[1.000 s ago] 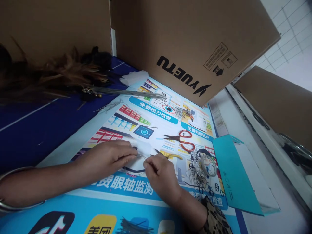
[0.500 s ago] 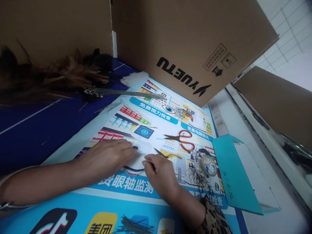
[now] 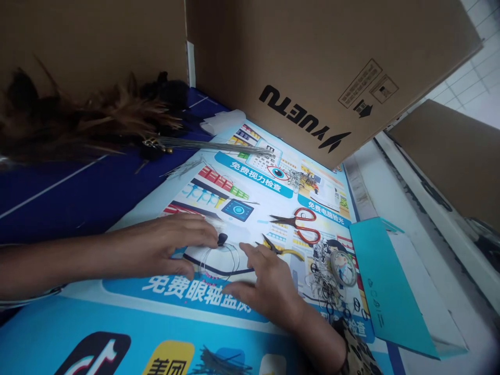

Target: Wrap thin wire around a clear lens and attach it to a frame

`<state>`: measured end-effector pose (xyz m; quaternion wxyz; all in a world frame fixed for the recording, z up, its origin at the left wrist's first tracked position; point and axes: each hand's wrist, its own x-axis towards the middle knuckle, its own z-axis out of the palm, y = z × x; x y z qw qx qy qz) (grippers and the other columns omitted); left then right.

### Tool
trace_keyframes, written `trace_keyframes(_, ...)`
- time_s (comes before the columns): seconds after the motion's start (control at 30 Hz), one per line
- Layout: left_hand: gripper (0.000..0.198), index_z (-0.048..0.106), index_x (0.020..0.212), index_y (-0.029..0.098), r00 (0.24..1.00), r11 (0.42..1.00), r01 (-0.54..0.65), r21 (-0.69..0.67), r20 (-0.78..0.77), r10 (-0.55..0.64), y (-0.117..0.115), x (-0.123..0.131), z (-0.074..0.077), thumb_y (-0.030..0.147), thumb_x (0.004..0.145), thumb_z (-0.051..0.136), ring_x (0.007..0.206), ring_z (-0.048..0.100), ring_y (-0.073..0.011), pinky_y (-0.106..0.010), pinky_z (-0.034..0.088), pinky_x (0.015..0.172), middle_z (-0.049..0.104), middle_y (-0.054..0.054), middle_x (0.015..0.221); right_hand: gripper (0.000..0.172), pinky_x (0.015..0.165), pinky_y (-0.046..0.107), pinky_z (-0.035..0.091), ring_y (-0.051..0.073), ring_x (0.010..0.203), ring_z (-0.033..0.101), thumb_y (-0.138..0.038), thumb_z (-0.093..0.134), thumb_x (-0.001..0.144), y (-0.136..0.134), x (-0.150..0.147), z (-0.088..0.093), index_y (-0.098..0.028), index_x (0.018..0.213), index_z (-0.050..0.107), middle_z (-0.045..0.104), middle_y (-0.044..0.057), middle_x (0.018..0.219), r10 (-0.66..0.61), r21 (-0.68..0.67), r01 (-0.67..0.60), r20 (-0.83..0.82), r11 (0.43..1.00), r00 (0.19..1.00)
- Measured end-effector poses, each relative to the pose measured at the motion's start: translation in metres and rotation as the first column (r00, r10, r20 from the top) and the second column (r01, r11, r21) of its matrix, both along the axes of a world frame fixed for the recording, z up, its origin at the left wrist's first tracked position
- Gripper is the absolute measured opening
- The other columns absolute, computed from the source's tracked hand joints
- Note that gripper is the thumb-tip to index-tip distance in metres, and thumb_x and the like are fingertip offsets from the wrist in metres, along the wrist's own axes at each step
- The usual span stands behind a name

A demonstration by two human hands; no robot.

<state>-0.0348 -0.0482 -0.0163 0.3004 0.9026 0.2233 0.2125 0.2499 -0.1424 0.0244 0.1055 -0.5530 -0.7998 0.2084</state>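
Observation:
Between my hands a thin wire loop (image 3: 237,259) lies on the printed poster, beside a small dark piece (image 3: 222,239). My left hand (image 3: 175,239) rests to the left of the loop, thumb and fingers apart, with nothing gripped. On the loop's right side is my right hand (image 3: 269,278), also open, its thumb and forefinger spread. Just beyond it are yellow-handled pliers (image 3: 279,250). Farther off lie scissors (image 3: 291,221) with red handles. To the right sits a heap of small wire pieces and dark rings (image 3: 326,281), beside a roll of clear tape (image 3: 344,268).
A bundle of straight wires (image 3: 219,147) lies near brown feathers (image 3: 113,114) at the back left. A large cardboard box (image 3: 304,62) stands behind. An opened teal box (image 3: 390,286) is at the right. Short dark wires (image 3: 222,362) lie at the front edge.
Both hands have opened and parted from the pinched wire between them, and the wire loop now shows on the poster. The whole view has shifted slightly.

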Motion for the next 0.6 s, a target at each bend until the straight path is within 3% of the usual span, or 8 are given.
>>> trace_keyframes(0.13,0.052,0.071,0.136,0.039,0.999,0.997,-0.012,0.075,-0.037,0.014,-0.005,0.004,-0.005,0.043,0.086,0.085,0.125,0.069,-0.0301,-0.039,0.055,0.106,0.078,-0.003,0.132,0.081,0.100,0.046,0.059,0.035,0.120,0.070,-0.066,0.079,0.085,-0.002,-0.006,-0.002,-0.018,0.148,0.061,0.072,0.018,0.131,0.000,0.047,-0.003,0.073,0.999,0.997)
trace_keyframes(0.47,0.031,0.076,0.121,0.029,0.999,0.988,-0.041,0.150,0.031,0.037,-0.010,0.014,-0.004,0.049,0.097,0.074,0.107,0.072,-0.0260,-0.033,0.056,0.088,0.080,-0.006,0.116,0.069,0.092,0.040,0.062,0.031,0.109,0.073,-0.058,0.084,0.084,0.000,-0.011,0.000,-0.024,0.141,0.067,0.076,0.013,0.120,-0.031,0.052,0.025,0.113,0.998,0.993)
trace_keyframes(0.6,0.026,0.075,0.121,0.028,0.999,0.987,-0.045,0.154,-0.004,0.046,-0.015,0.016,0.002,0.044,0.102,0.067,0.106,0.072,-0.0253,-0.034,0.056,0.091,0.079,-0.004,0.118,0.065,0.092,0.038,0.061,0.030,0.111,0.073,-0.059,0.081,0.087,0.000,-0.011,0.001,-0.024,0.140,0.068,0.076,0.012,0.119,-0.035,0.053,0.029,0.110,0.998,0.993)
